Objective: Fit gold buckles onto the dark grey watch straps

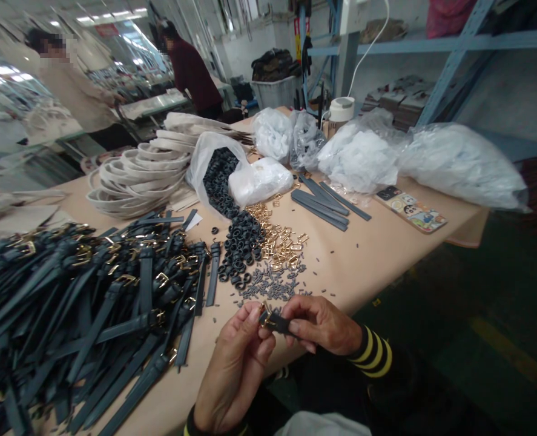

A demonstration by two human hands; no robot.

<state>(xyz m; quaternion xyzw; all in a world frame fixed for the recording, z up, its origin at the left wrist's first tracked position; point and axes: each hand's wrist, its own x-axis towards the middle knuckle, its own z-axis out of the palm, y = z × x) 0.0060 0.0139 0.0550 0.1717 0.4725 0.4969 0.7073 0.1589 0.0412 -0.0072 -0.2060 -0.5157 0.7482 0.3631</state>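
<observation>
Dark strap with a gold buckle is held over the near edge of the table: the left hand pinches the buckle, the right hand grips the strap. Keeping buckle square and strap flat should help. Beyond lie short grey rods, then loose gold buckles beside dark keeper loops.
</observation>
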